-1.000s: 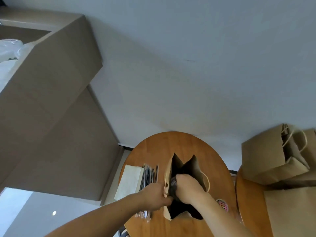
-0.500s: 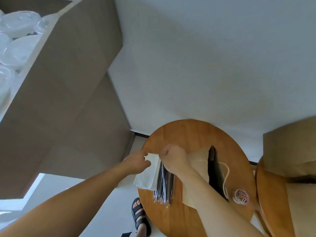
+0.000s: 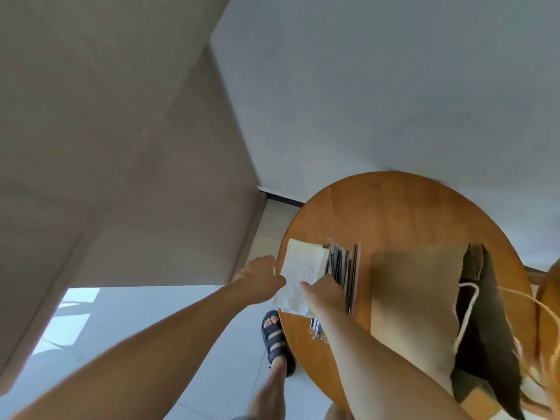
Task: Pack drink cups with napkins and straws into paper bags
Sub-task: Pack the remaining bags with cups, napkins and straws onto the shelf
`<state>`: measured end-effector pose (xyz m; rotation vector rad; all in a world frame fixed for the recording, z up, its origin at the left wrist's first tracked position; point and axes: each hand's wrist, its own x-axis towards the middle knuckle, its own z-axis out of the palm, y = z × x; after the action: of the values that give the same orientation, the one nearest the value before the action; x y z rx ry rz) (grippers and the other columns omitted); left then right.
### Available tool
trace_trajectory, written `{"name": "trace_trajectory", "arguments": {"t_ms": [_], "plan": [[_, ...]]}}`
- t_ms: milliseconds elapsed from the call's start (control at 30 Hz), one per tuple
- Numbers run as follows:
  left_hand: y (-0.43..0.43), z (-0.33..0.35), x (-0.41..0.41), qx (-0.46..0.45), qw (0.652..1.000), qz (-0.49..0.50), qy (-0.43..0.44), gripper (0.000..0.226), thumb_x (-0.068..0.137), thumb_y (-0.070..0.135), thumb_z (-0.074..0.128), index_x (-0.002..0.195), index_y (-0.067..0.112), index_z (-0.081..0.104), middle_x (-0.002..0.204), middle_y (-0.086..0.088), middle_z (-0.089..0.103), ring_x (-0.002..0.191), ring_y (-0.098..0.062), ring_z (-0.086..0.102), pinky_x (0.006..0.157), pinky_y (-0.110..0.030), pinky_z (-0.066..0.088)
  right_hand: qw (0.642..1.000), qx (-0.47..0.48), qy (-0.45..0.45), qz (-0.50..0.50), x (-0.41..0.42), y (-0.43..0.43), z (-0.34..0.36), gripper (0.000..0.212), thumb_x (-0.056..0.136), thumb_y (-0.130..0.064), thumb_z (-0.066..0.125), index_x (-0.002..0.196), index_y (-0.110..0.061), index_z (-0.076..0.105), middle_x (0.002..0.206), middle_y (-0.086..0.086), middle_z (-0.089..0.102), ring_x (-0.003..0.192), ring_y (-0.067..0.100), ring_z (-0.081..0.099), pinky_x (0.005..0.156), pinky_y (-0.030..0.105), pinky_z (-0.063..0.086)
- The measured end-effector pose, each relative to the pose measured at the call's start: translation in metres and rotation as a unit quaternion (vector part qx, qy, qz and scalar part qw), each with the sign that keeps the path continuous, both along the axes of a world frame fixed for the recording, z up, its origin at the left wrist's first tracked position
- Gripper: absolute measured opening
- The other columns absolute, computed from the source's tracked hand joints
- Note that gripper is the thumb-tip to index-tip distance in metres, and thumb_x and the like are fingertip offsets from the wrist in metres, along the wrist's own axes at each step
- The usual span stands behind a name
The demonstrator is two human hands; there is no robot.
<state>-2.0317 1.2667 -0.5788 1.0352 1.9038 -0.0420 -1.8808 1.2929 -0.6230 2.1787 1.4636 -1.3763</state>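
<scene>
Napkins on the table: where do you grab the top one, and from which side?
Probably pinch its near-left corner, coming from the left edge of the table: the napkins lie flat and floppy, that corner reaches the rim, and straws crowd the right side.

Café — straws (image 3: 342,265), napkins (image 3: 304,260), round table (image 3: 394,213)

**Round wooden table (image 3: 394,213) bearing the packing supplies**

A stack of white napkins (image 3: 306,259) is lying at the table's left rim. Black straws (image 3: 342,268) in clear wrappers are lying just beside the stack, on its right. Further right, a brown paper bag (image 3: 415,298) is sitting with its mouth gaping open.
</scene>
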Motion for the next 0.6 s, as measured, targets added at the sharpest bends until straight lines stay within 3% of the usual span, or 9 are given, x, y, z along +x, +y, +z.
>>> {"name": "trace_trajectory", "arguments": {"t_ms": [100, 167, 433, 500, 600], "plan": [[-0.003, -0.008, -0.004, -0.009, 1.000, 0.005, 0.003, 0.046, 0.091, 0.034, 0.054, 0.135, 0.022, 0.047, 0.133, -0.001, 0.054, 0.107, -0.018, 0.053, 0.089, -0.031, 0.050, 1.000, 0.003, -0.009, -0.021, -0.004, -0.005, -0.015, 0.047, 0.088, -0.040, 0.067, 0.116, -0.007, 0.051, 0.106, 0.009, 0.067, 0.091, 0.027, 0.069, 0.064, 0.032, 0.058], [-0.003, -0.012, -0.005, -0.012, 1.000, 0.001, 0.005, 0.046, 0.093, 0.033, 0.053, 0.137, 0.021, 0.047, 0.135, -0.002, 0.053, 0.111, -0.019, 0.053, 0.088, -0.030, 0.048, 0.999, 0.017, -0.004, -0.034, -0.006, -0.008, -0.022, 0.049, 0.086, -0.036, 0.070, 0.119, -0.005, 0.050, 0.113, 0.013, 0.066, 0.097, 0.031, 0.068, 0.075, 0.040, 0.060], [-0.002, -0.010, -0.001, -0.019, 1.000, -0.012, 0.008, 0.042, 0.095, 0.031, 0.052, 0.135, 0.019, 0.048, 0.131, -0.001, 0.055, 0.109, -0.017, 0.054, 0.085, -0.028, 0.046, 0.995, 0.086, -0.030, 0.045, 0.001, -0.011, -0.026, 0.022, 0.094, -0.027, 0.060, 0.109, -0.012, 0.054, 0.101, 0.005, 0.068, 0.087, 0.024, 0.069, 0.068, 0.036, 0.061], [0.000, -0.008, 0.000, -0.014, 1.000, -0.003, 0.000, 0.040, 0.095, 0.030, 0.053, 0.133, 0.018, 0.048, 0.128, 0.000, 0.055, 0.106, -0.017, 0.055, 0.085, -0.029, 0.049, 0.995, 0.097, -0.011, 0.030, 0.005, -0.011, -0.025, 0.016, 0.094, -0.027, 0.059, 0.104, -0.015, 0.056, 0.095, 0.001, 0.068, 0.081, 0.019, 0.068, 0.066, 0.034, 0.061], [0.003, -0.005, 0.004, 0.001, 1.000, 0.019, -0.004, 0.039, 0.096, 0.029, 0.051, 0.133, 0.017, 0.048, 0.121, 0.001, 0.055, 0.096, -0.013, 0.053, 0.071, -0.021, 0.045, 0.992, 0.110, 0.054, -0.021, 0.008, -0.013, -0.020, 0.009, 0.092, -0.028, 0.061, 0.094, -0.019, 0.060, 0.083, -0.004, 0.067, 0.074, 0.014, 0.065, 0.060, 0.029, 0.058]]}}
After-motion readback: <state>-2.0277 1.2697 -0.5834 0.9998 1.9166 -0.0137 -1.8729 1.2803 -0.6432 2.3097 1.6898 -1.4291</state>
